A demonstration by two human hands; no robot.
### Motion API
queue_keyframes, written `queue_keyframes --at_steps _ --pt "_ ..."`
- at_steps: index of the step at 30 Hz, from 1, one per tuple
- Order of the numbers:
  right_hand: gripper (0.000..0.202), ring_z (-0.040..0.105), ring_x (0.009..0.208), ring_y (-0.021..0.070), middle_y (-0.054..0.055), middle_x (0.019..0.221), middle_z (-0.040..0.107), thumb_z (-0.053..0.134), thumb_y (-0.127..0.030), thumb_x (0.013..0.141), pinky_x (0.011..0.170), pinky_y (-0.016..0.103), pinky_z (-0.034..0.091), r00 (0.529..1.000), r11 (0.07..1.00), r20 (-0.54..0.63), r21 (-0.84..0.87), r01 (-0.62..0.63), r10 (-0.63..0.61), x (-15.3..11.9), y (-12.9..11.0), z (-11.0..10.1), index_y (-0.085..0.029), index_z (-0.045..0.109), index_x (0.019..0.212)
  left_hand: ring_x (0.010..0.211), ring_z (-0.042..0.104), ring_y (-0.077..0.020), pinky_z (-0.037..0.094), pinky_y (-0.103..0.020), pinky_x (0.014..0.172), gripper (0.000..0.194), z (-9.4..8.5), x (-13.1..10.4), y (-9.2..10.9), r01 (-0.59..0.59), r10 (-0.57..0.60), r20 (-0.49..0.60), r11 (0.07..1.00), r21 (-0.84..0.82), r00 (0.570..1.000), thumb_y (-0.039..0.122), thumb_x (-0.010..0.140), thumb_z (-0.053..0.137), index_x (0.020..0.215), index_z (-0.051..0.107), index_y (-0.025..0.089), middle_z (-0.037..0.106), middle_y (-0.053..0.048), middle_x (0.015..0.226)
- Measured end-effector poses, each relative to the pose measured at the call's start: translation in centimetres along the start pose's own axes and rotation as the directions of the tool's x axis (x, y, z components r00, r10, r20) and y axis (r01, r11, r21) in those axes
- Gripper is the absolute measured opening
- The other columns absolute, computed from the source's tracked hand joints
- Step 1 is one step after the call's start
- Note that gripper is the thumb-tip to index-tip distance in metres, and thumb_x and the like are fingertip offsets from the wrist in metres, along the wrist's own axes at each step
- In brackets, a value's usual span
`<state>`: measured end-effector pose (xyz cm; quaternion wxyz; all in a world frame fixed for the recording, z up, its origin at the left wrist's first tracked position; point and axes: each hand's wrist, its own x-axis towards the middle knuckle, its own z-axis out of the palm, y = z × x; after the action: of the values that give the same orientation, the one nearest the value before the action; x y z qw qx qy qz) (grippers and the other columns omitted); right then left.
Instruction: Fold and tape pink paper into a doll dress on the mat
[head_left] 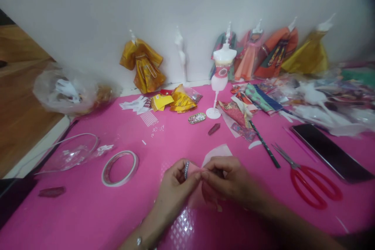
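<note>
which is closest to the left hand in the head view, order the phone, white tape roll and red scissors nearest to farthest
1. White tape roll: on the left side of the left hand.
2. Red scissors: to the right, beyond the right hand.
3. Phone: far right, past the scissors.

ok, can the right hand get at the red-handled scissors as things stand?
Probably yes: the scissors lie to the right of that hand, with nothing on top. The phone is beside them, not over them. But its fingers look busy pinching the pink piece, so it would likely need to let go first.
</note>
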<state>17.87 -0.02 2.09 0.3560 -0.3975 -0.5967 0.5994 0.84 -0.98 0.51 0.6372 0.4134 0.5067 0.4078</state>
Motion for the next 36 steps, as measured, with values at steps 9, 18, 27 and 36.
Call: queue_keyframes --at_steps 9,18,27,36 --pt "0.03 0.053 0.037 0.012 -0.002 0.049 0.062 0.059 -0.044 0.091 0.037 0.023 0.036 0.998 0.989 0.014 0.132 -0.064 0.062 -0.1 0.6 0.1 -0.021 0.054 0.074 0.059 0.067 -0.0187 0.052 -0.029 0.059 0.026 0.0 0.0 0.2 0.065 -0.055 0.139 0.996 -0.067 0.989 0.042 0.076 0.076 0.078 0.068 0.017 0.071 -0.003 0.063" --pt "0.027 0.057 0.04 0.0126 -0.001 0.053 0.064 0.062 -0.041 0.089 0.039 0.022 0.037 0.99 0.981 0.062 0.141 -0.132 0.124 0.0 0.0 -0.3 -0.019 0.055 0.075 0.057 0.065 -0.0178 0.051 -0.029 0.057 0.028 0.2 -0.4 1.0 0.093 -0.087 0.103 0.994 -0.051 0.991 0.043 0.077 0.074 0.069 0.064 0.017 0.068 -0.002 0.06" --pt "0.021 0.059 0.045 0.0128 0.0 0.059 0.066 0.054 -0.028 0.091 0.043 0.022 0.039 0.963 0.975 0.228 0.129 -0.179 0.146 -0.1 0.1 -0.7 -0.02 0.051 0.073 0.058 0.068 -0.0196 0.054 -0.031 0.061 0.03 -0.4 0.0 0.2 0.171 -0.148 0.195 0.979 -0.107 0.97 0.046 0.075 0.075 0.078 0.068 0.017 0.07 -0.004 0.062" --pt "0.03 0.057 0.041 0.0129 -0.004 0.05 0.059 0.066 -0.045 0.085 0.039 0.021 0.037 0.964 0.963 0.169 0.143 -0.229 0.205 0.0 0.0 -0.5 -0.019 0.054 0.078 0.052 0.064 -0.0183 0.05 -0.028 0.052 0.035 -0.4 -0.3 0.4 0.129 -0.13 0.133 0.991 0.015 0.983 0.05 0.074 0.074 0.066 0.061 0.019 0.065 -0.001 0.055"
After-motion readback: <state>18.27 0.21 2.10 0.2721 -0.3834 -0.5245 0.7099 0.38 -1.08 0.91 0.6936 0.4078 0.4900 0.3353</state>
